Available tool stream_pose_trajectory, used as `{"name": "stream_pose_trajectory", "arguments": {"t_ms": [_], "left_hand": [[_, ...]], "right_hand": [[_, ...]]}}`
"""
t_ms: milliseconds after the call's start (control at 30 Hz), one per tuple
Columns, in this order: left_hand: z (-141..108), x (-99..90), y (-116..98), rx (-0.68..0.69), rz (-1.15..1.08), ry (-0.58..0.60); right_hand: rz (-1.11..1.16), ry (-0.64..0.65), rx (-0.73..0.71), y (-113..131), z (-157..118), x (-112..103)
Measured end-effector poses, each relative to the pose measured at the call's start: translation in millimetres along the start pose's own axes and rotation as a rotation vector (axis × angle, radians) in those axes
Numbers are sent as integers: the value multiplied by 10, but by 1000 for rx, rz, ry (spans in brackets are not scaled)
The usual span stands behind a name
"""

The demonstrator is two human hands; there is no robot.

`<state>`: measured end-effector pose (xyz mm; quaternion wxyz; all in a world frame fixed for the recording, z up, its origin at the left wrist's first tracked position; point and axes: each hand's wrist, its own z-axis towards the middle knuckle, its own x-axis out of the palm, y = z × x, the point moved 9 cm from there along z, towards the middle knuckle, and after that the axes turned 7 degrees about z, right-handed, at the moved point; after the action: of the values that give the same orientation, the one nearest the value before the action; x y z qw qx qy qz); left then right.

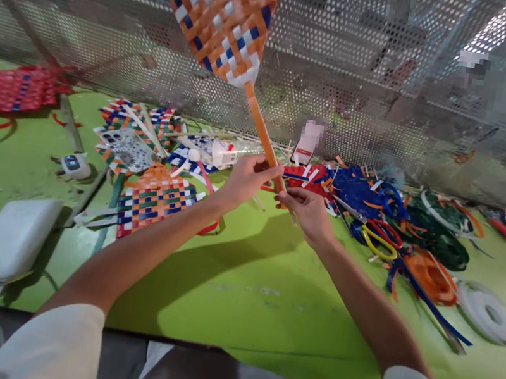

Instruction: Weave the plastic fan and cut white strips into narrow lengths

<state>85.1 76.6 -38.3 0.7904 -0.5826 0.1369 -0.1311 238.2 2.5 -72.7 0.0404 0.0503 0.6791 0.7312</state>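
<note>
A woven hand fan (pixel 227 16) in orange, white and blue strips is held up above the table, its blade tilted to the upper left. Orange strip covers its long handle (pixel 263 127). My left hand (pixel 248 182) grips the handle low down, fingers wrapped around it. Just below, my right hand (pixel 307 210) is closed at the handle's bottom end, thumb and fingers pinching there. Whether the right fingers also hold a loose strip end is hard to make out. A short pale tip shows beneath the right fingers.
Woven pieces (pixel 155 200) lie left of centre, with a white power bank (pixel 9 244) nearer me. Scissors (pixel 380 240), an orange strip coil (pixel 433 279) and a white strip coil (pixel 486 313) lie right. A phone (pixel 307 143) leans at the back against perforated mesh (pixel 130 23).
</note>
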Motion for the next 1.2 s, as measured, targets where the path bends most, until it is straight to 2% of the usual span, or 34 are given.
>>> {"name": "stream_pose_trajectory", "arguments": {"t_ms": [133, 233, 300, 400, 567, 633, 733, 833, 900, 1067, 1200], "left_hand": [[59, -165, -18, 39, 59, -70], [82, -213, 8, 57, 66, -94], [97, -209, 62, 42, 45, -93], [108, -167, 148, -3, -27, -72], [62, 28, 219, -94, -213, 69], [42, 44, 201, -78, -215, 69], [36, -17, 181, -52, -152, 9], [54, -91, 180, -60, -97, -33], [68, -120, 176, -65, -69, -40], [80, -141, 141, -32, -10, -47], [70, -120, 117, 12, 38, -21]], "right_hand": [[-221, 35, -95, 109, 1, -5], [-327, 32, -167, 166, -3, -1], [-299, 68, -162, 148, 5, 33], [-141, 111, -84, 66, 22, 66], [42, 87, 13, -67, 20, 57], [-20, 110, 5, -74, 13, 73], [-263, 143, -55, -12, 11, 65], [-440, 71, -145, 124, 24, -44], [-425, 60, -164, 175, 32, -80], [-301, 158, -70, 114, 17, 32], [-262, 132, -61, 78, 8, 75]]}}
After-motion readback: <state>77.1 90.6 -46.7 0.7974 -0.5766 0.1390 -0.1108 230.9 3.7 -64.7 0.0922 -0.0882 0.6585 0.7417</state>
